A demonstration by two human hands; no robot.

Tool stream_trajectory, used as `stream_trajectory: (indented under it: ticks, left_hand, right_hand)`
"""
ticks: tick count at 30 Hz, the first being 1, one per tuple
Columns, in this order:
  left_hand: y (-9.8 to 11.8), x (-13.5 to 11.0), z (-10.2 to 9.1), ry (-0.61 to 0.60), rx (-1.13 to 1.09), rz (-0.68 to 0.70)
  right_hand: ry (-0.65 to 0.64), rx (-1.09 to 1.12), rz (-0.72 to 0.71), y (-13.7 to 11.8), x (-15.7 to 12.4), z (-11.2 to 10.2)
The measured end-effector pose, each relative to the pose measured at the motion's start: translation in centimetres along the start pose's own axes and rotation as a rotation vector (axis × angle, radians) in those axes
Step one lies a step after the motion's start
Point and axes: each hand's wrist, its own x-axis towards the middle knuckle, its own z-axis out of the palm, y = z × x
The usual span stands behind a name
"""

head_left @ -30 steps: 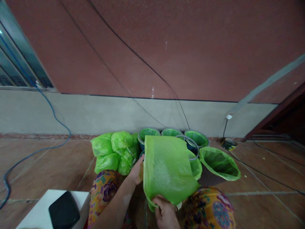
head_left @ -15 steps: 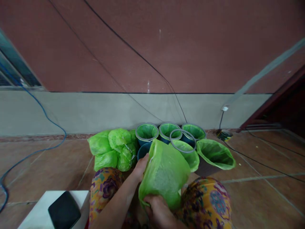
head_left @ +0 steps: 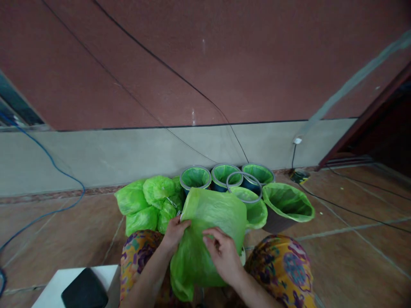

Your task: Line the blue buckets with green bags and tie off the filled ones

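A thin green plastic bag (head_left: 212,214) hangs between my knees, low in the middle of the view. My left hand (head_left: 175,233) pinches its upper left edge. My right hand (head_left: 221,252) lies over the front of the bag with fingers curled into the plastic near its top. Right behind the bag stand several dark pots lined with green bags (head_left: 221,175), one carrying a loose grey ring (head_left: 244,188). A wider lined pot (head_left: 287,205) leans at the right.
Several filled, tied green bags (head_left: 147,203) are piled at the left by the wall. A white box with a black phone (head_left: 85,291) sits at the lower left. A blue cable (head_left: 48,179) and black cables (head_left: 346,209) cross the tiled floor.
The bag was held up flat, then dropped lower and bunched. My right hand moved from its bottom edge up to its front near the top. The view tilted slightly down.
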Motion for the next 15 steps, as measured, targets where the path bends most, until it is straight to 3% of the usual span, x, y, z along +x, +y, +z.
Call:
stream_trajectory:
  ticks: [3, 8, 15]
  left_hand:
    - [1.9, -2.8, -1.8, 0.054, -0.02, 0.018]
    - [4.2, -7.8, -6.5, 0.223, -0.03, 0.031]
    - [2.8, -14.3, -14.5, 0.519, -0.059, -0.067]
  right_hand:
    - [0.012, -0.071, -0.07, 0.7, 3.2, 0.5]
    - [-0.139, -0.106, -0.161, 2.6, 5.1, 4.9]
    - [-0.26, -0.058, -0.162, 4.2, 3.8, 10.7]
